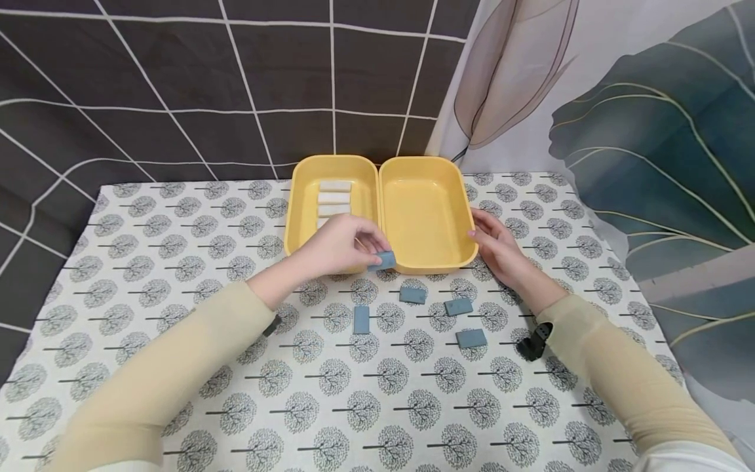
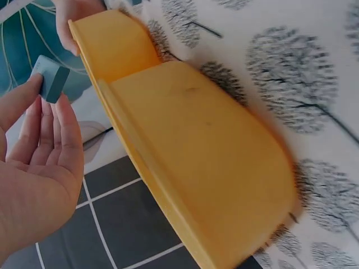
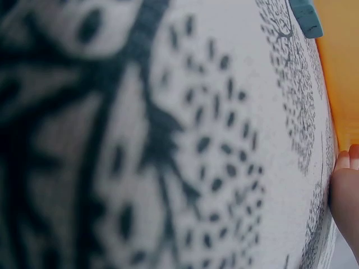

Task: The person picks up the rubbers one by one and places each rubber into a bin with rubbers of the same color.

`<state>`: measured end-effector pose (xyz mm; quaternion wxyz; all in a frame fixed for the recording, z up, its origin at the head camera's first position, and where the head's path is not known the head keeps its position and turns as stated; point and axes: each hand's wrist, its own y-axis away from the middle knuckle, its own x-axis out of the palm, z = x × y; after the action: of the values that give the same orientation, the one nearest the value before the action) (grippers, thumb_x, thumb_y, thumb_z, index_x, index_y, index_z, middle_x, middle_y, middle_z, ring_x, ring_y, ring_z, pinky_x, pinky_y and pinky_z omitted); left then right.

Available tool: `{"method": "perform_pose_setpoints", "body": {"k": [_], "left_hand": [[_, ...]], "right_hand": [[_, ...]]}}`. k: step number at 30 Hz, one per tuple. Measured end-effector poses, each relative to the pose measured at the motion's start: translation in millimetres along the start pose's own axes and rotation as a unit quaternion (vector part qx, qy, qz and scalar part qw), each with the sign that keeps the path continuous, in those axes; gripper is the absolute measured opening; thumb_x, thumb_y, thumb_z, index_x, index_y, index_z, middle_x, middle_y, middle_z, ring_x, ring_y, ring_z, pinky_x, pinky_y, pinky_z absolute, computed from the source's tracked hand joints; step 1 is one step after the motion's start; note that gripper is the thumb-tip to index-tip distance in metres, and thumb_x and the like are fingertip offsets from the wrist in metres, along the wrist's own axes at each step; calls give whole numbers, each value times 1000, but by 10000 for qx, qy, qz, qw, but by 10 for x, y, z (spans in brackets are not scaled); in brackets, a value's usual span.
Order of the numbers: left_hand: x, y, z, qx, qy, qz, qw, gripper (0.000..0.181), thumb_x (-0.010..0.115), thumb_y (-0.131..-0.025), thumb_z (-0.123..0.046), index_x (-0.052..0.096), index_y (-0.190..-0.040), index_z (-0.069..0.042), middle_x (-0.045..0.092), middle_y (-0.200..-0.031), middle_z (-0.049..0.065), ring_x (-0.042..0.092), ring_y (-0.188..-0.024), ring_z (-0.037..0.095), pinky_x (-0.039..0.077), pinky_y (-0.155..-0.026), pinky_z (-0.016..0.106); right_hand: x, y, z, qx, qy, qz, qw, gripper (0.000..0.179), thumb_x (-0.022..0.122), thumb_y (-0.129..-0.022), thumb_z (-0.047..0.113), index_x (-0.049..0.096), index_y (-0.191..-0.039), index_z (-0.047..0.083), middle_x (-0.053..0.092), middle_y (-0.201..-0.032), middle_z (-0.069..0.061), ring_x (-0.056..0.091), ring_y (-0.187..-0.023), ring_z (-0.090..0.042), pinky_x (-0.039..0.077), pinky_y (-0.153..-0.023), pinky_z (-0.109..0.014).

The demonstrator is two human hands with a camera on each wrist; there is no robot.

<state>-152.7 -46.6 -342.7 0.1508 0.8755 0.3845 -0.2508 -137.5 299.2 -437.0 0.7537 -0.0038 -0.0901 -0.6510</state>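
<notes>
My left hand (image 1: 345,246) pinches a small blue-grey rectangular block (image 1: 386,260) between thumb and fingertips. It hovers above the near edge of the yellow box, close to where its two compartments meet. In the left wrist view the block (image 2: 51,77) shows clear of the box wall. The left compartment (image 1: 301,216) has several white bars (image 1: 334,197) lying in a column, partly hidden by the hand. Bare floor shows in the right compartment (image 1: 427,216). My right hand (image 1: 501,249) rests against that compartment's outer right side, with the thumb tip at the rim.
On the tree-patterned cloth, in front of the box, lie several more blue-grey blocks: one upright-oriented block (image 1: 362,320), and others (image 1: 412,295) to its right. A dark tiled-pattern backdrop (image 1: 283,78) and a leaf-patterned curtain (image 1: 660,164) stand behind the table.
</notes>
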Motion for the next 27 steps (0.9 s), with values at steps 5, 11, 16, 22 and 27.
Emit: {"method": "perform_pose_setpoints", "body": {"k": [5, 11, 16, 22, 27], "left_hand": [[21, -196, -85, 88, -13, 128, 9999, 17, 82, -87, 1, 78, -104, -2, 80, -103, 11, 75, -92, 21, 65, -87, 26], [84, -430, -148, 261, 32, 312, 9992, 16, 81, -87, 3, 77, -103, 0, 79, -102, 13, 75, -90, 21, 64, -85, 24], [157, -607, -143, 239, 75, 400, 9989, 17, 79, -87, 6, 77, -103, 1, 79, -101, 14, 74, -92, 22, 64, -85, 23], [245, -787, -108, 206, 2, 491, 9986, 17, 78, -88, 8, 77, -105, 3, 78, -103, 16, 74, -94, 23, 63, -86, 22], [307, -927, -47, 225, -166, 638, 9976, 17, 77, -88, 8, 76, -104, 3, 78, -102, 15, 72, -93, 22, 62, -86, 21]], "right_hand": [[2, -3, -4, 20, 2, 4, 10000, 61, 51, -106, -1, 29, -162, -2, 56, -141, 10, 56, -130, -6, 51, -111, -15], [5, 10, 14, 58, -42, -2, 10000, 61, 52, -105, -1, 31, -162, 0, 56, -141, 10, 57, -129, -6, 53, -110, -15], [8, 7, 16, 74, -20, -2, 10000, 61, 53, -105, -1, 30, -162, 0, 56, -142, 10, 56, -131, -6, 52, -111, -15], [5, 1, 14, 63, 20, -11, 10000, 62, 52, -105, -1, 28, -162, -3, 55, -141, 9, 56, -131, -7, 52, -111, -15], [7, 1, 11, 77, 17, -36, 10000, 61, 51, -105, -2, 30, -162, -2, 57, -140, 9, 56, -130, -7, 52, -111, -15]]}}
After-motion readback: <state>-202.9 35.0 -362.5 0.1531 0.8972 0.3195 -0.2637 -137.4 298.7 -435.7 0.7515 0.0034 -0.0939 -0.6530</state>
